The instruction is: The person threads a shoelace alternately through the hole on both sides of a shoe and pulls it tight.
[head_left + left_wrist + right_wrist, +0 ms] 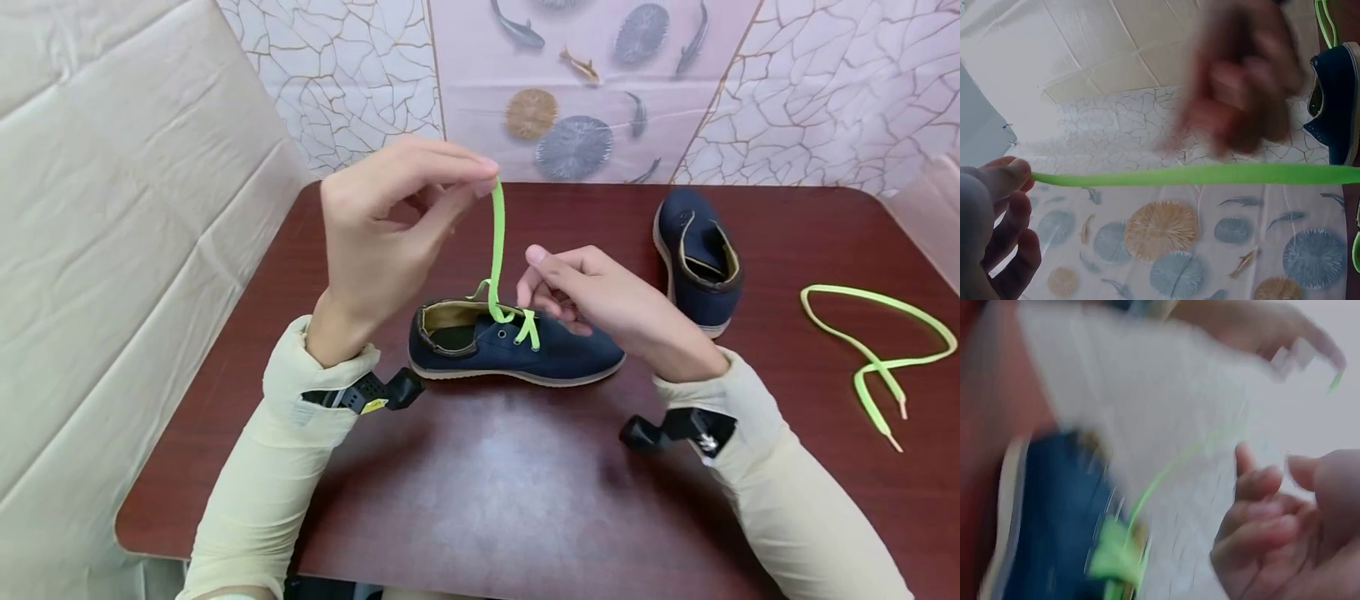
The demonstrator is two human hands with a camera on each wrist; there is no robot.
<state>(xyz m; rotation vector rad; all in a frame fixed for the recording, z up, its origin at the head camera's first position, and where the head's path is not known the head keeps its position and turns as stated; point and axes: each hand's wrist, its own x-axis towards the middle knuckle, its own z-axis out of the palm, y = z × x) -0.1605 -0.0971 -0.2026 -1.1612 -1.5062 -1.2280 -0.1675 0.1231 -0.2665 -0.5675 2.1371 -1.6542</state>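
A dark blue shoe [573, 360] lies on the table with its toe to the right, a bright green shoelace [498, 242] threaded through its front eyelets. Above the shoe's opening, my left hand [386, 221] pinches the lace near its end between thumb and index finger. The lace [1210, 175] runs taut from those fingertips to the shoe in the left wrist view. My right hand [596, 292] hovers over the toe with loosely curled fingers. In the blurred right wrist view, a gap shows between the thumb and fingers of that hand [1279, 531], and nothing is held.
A second dark blue shoe [693, 250] stands behind my right forearm, with no lace visible in it. Another green shoelace [879, 365] lies looped on the right of the reddish-brown table [510, 500]. Patterned cloth [570, 83] hangs behind the table.
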